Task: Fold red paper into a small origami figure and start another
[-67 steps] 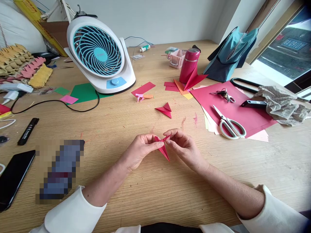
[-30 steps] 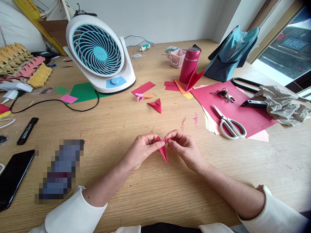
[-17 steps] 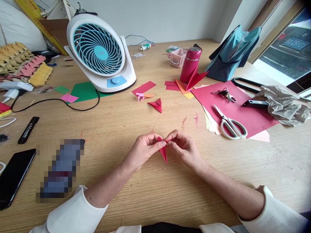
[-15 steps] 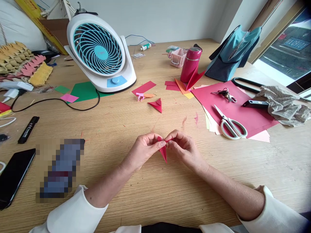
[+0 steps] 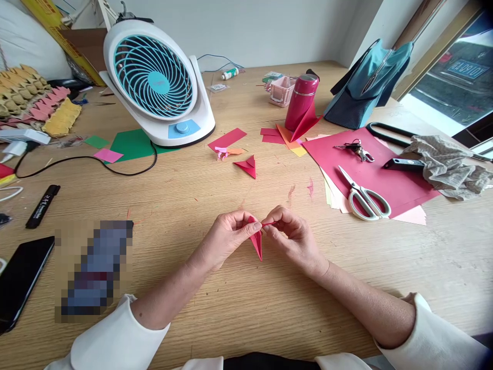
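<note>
Between my two hands is a small piece of folded red paper (image 5: 257,245), its narrow point hanging down toward me. My left hand (image 5: 234,229) pinches its upper part between thumb and fingers. With thumb and fingertips closed, my right hand (image 5: 289,234) grips a thin red strip of the same paper that sticks out to the right. The fingers partly cover the folds. Beyond the hands, another folded red paper piece (image 5: 247,166) lies on the wooden table (image 5: 185,200).
A white and blue fan (image 5: 157,85) stands behind at left. Scissors (image 5: 367,198) lie on red paper sheets (image 5: 327,146) at right, near keys (image 5: 356,149). Further back are a pink flask (image 5: 302,100) and a teal bag (image 5: 364,87). A phone (image 5: 25,282) and black marker (image 5: 43,206) lie left.
My right fingers have drawn slightly away from the left, and more of the thin red strip shows between them. The hanging point has shifted slightly left. The view has moved a little.
</note>
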`<state>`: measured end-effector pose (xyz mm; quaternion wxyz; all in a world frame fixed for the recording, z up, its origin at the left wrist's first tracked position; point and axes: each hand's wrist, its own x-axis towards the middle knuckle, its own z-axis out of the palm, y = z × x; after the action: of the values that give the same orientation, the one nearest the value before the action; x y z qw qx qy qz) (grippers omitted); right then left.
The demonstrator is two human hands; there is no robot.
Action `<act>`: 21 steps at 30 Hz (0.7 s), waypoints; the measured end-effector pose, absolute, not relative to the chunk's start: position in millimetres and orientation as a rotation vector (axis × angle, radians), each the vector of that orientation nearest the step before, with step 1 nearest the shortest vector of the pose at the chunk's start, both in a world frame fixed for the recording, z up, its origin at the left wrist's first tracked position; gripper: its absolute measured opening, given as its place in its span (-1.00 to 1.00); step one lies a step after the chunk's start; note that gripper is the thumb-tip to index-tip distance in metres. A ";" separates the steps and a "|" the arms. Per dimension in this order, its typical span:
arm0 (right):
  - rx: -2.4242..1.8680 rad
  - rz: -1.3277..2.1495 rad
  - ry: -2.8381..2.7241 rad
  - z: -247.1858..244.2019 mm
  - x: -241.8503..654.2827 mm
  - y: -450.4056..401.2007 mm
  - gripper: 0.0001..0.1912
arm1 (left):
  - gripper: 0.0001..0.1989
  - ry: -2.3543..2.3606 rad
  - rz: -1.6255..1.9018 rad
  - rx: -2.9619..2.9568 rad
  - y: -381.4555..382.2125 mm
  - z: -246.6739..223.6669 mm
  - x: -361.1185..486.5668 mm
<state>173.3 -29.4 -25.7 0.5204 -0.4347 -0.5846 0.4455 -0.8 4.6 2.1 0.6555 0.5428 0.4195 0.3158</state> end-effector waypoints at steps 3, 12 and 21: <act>-1.059 1.046 -1.448 -24.5 174.6 -30.5 -0.92 | -0.66 0.937 0.710 1.166 4.4 4.9 -0.1; -1.078 1.106 -1.347 -27.8 173.2 -31.0 -0.87 | -0.84 1.030 0.805 1.644 0.5 6.0 -3.4; -1.056 1.561 -1.205 -14.1 181.1 -21.5 -0.73 | -0.94 1.019 0.967 2.172 3.1 17.5 -8.8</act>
<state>181.1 -21.5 -14.1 0.4371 -0.4244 -0.4844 0.6278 -8.8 3.1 17.5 0.2740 0.8075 0.3788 0.3596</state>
